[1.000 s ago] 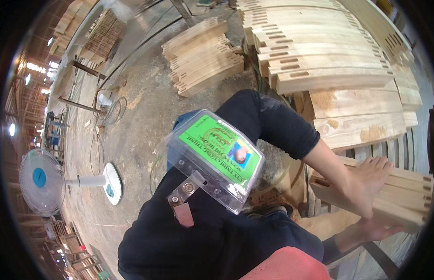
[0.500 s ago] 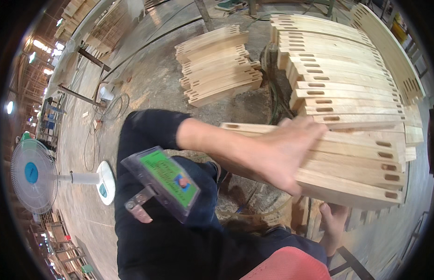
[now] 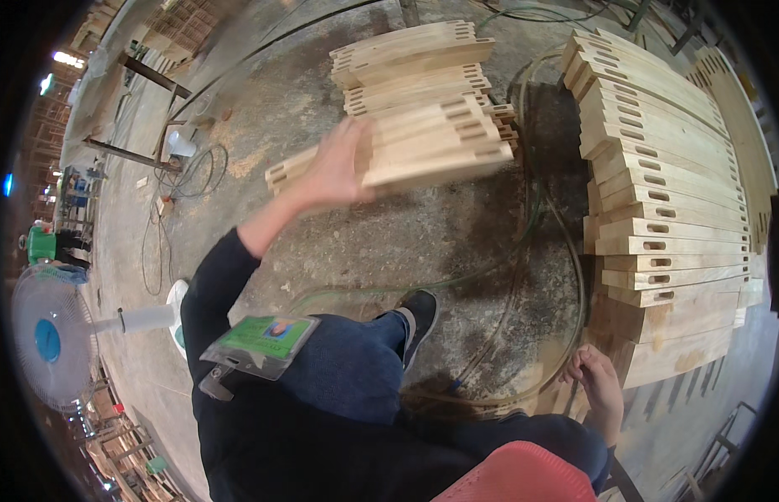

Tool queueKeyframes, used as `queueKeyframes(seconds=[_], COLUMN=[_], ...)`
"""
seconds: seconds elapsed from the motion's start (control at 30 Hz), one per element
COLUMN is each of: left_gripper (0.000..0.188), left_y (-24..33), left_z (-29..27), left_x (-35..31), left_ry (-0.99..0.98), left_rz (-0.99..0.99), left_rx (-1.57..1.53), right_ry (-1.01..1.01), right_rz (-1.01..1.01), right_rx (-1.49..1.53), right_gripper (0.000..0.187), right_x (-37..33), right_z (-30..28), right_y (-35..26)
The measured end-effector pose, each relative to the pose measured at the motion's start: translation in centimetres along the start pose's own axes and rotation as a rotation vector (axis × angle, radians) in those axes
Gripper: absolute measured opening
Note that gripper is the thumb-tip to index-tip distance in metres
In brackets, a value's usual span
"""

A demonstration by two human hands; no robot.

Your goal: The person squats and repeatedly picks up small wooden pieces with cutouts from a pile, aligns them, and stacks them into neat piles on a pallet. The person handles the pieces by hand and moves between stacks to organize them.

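My left hand (image 3: 338,167) is closed over the top of a small row of pale wooden slats (image 3: 435,151), blurred by motion. Slots are cut in the ends of these slats. They are held just in front of a low pile of similar wooden slats (image 3: 406,58) on the floor; whether they touch it cannot be made out. My right hand (image 3: 594,381) hangs loosely at the lower right, fingers slightly curled and holding nothing. It is nearest the front end of a large stack of slotted slats (image 3: 670,188).
A hose (image 3: 565,226) loops over the concrete floor (image 3: 364,251) between pile and stack. A white standing fan (image 3: 51,339) is at the left, with a person in green (image 3: 42,243) behind it. A white bucket (image 3: 182,142) and cables lie farther back.
My left hand has carried the row of slats from the front of the right-hand stack leftward to the low pile. My right hand stays at the lower right. The view has shifted.
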State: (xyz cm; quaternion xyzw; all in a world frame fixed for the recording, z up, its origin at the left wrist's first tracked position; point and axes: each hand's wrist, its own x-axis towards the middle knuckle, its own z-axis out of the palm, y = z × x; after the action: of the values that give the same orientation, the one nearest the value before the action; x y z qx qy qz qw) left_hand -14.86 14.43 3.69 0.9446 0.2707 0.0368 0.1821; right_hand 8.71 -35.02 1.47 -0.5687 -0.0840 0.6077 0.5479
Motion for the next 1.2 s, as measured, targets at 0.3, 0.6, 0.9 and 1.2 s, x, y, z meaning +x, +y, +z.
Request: queueKeyframes(seconds=[0.3,0.6,0.9,1.2], left_gripper=[0.110,0.116,0.096,0.096], left_y=[-8.0,-11.0,-9.9,0.3], left_z=[2.1,8.7,9.9,-1.1], left_x=[22.0,25.1,25.7,26.8], left_ry=[0.186,0.089,0.328,0.941], left_rz=[-0.068,-0.083,0.164,0.038], left_rx=[0.300,0.607,0.576,0.355], right_ry=[0.240,0.312,-0.064,-0.237], right_rz=[0.022,0.080,0.090,0.241], right_rx=[0.020,0.027,-0.338,-0.745], right_gripper=[0.019,0.021,0.041,0.051], right_x=[0.4,0.0,-0.7,-8.3], right_z=[-0.2,-0.1,-1.3,-4.8], right_y=[0.1,1.2,1.0,4.4])
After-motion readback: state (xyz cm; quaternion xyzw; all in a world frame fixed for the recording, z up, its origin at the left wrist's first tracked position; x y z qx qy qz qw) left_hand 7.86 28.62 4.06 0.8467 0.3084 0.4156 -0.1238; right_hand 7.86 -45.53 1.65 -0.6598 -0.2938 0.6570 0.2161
